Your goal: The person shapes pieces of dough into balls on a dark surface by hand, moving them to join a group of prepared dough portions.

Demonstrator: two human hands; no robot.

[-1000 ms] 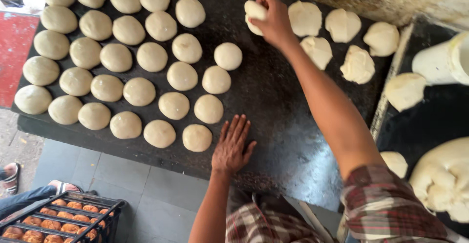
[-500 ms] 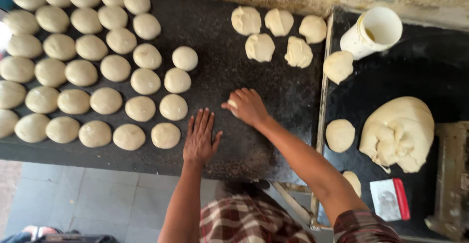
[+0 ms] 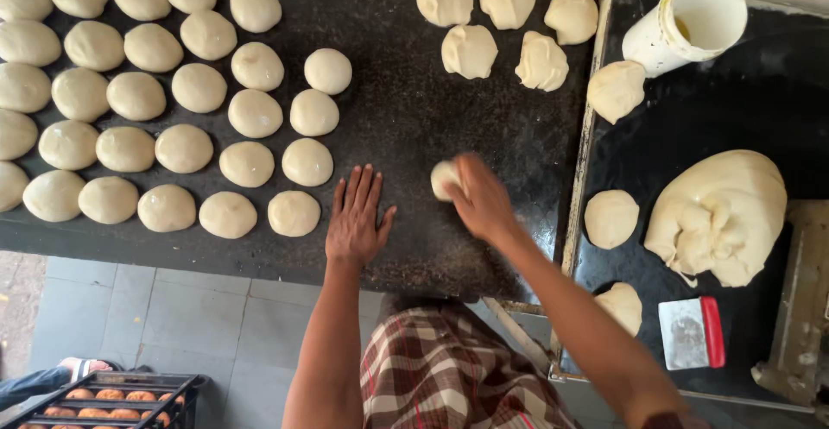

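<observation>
right hand [image 3: 484, 198] cupped over a dough ball [image 3: 445, 179] on the dark worktop [image 3: 406, 118], fingers curled round it; left hand [image 3: 357, 220] flat, fingers spread, holding nothing; rows of rounded balls [image 3: 246, 163] sit left

Your left hand [image 3: 358, 222] and right hand [image 3: 484, 200] are both bare: no gloves, rings or watch show. Your forearms are bare too, with no sleeve reaching them; only at the bottom right edge does a sliver of dark checked cloth show on your right arm. Around your waist you wear a checked cloth [image 3: 453, 369] in brown, maroon and cream, its broad squares crossed by thin lines, and it falls in soft folds.
</observation>
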